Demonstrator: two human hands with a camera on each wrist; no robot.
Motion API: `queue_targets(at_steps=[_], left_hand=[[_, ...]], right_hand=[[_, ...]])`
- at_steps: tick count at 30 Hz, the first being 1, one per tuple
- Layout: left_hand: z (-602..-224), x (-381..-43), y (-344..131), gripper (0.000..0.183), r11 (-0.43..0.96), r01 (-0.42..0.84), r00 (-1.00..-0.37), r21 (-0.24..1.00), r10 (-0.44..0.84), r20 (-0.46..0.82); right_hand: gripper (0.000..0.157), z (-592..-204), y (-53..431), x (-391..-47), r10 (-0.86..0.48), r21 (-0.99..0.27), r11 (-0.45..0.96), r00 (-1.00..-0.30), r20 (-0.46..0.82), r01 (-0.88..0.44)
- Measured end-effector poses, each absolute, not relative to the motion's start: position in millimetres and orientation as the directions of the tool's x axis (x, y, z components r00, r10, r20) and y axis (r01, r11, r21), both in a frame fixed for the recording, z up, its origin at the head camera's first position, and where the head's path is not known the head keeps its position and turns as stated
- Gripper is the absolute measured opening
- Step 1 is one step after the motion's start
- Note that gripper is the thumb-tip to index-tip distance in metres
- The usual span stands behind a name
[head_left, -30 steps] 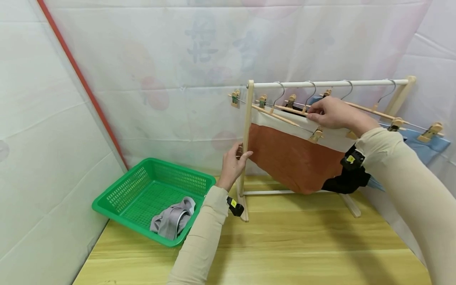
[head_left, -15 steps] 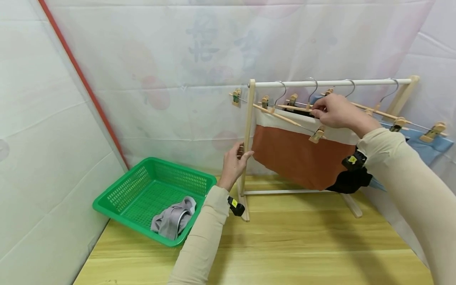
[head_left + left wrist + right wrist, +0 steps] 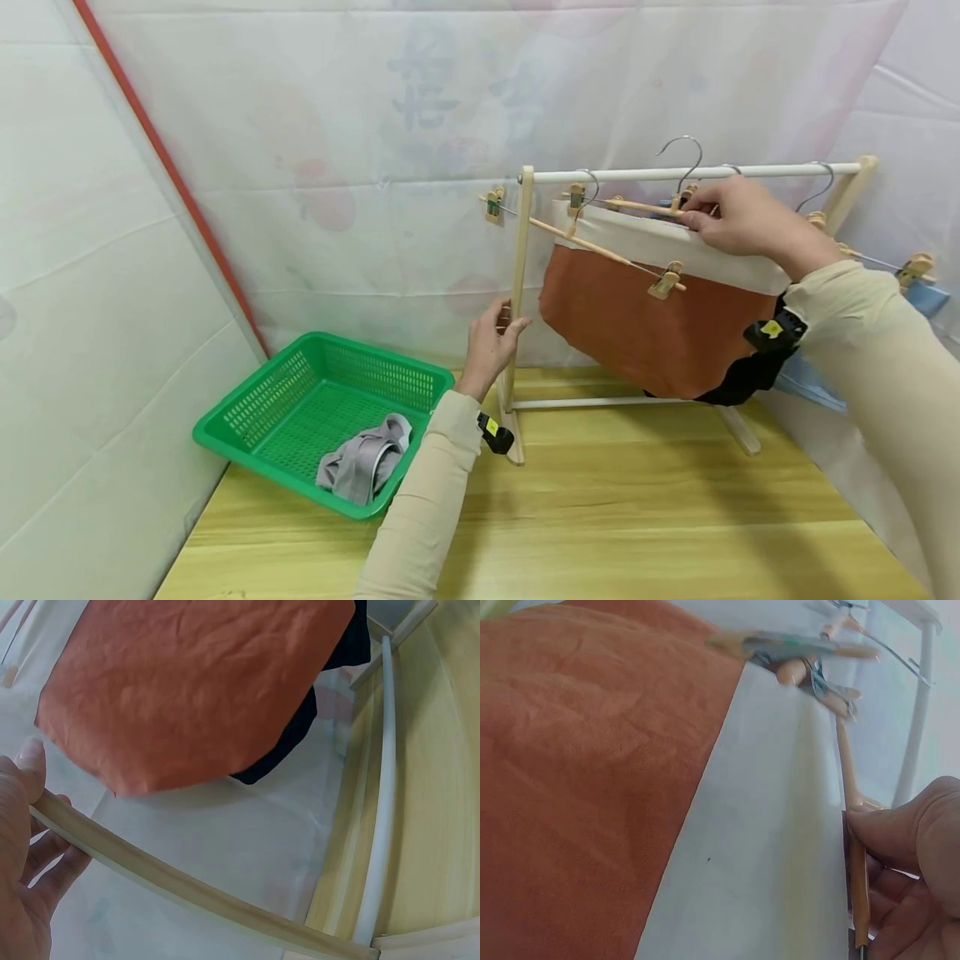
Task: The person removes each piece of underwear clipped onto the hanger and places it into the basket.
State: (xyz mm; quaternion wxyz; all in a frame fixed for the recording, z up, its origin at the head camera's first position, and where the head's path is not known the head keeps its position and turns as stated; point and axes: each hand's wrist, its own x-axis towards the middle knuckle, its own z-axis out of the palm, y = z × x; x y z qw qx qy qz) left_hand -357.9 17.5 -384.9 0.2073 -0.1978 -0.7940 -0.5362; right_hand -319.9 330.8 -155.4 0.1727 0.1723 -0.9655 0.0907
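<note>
My right hand (image 3: pixel 750 221) pinches the wooden bar of a clip hanger (image 3: pixel 645 208) between thumb and fingers. An orange-brown garment with a wide cream waistband (image 3: pixel 660 321) hangs from this hanger. The hanger's metal hook (image 3: pixel 699 154) stands above the white rail (image 3: pixel 622 175). My left hand (image 3: pixel 489 354) grips the left wooden post (image 3: pixel 521 267) of the small clothes rack, thumb on one side and fingers on the other; the left wrist view shows that post (image 3: pixel 172 877) too. Nearer to me, a bare clip hanger (image 3: pixel 600 250) hangs on the rail.
Behind the orange-brown garment hang a black garment (image 3: pixel 750 377) and a light blue one (image 3: pixel 810 385), both partly hidden. A green basket (image 3: pixel 262 454) holding a crumpled grey garment (image 3: pixel 363 458) stands left on the wooden table (image 3: pixel 600 517). Fabric walls surround the table.
My right hand has moved right and slightly up with the hanger. Its hook has come off the rail, and the orange-brown garment has shifted right. The left hand stays on the post.
</note>
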Motion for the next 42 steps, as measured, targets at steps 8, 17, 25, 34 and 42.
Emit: queue_targets(at_steps=[8, 17, 25, 34, 42], left_hand=[[-384, -359, 18, 0.034, 0.336, 0.523, -0.845, 0.783, 0.086, 0.527], [-385, -359, 18, 0.034, 0.345, 0.521, -0.847, 0.781, 0.093, 0.524], [-386, -360, 17, 0.033, 0.349, 0.521, -0.846, 0.779, 0.089, 0.526], [-387, -360, 17, 0.035, 0.344, 0.526, -0.844, 0.777, 0.099, 0.527], [-386, -362, 16, 0.034, 0.358, 0.538, -0.835, 0.763, 0.098, 0.542]], right_hand=[[0.028, -154, 358, -309, -0.241, -0.111, 0.948, -0.9, 0.362, -0.298], [0.028, -168, 377, -294, -0.219, -0.116, 0.953, -0.902, 0.373, -0.279], [0.031, -189, 382, -285, -0.21, -0.108, 0.96, -0.92, 0.331, -0.258], [0.036, -216, 388, -273, -0.189, -0.162, 0.959, -0.951, 0.246, -0.232], [0.029, -236, 386, -264, -0.208, -0.168, 0.953, -0.948, 0.24, -0.252]])
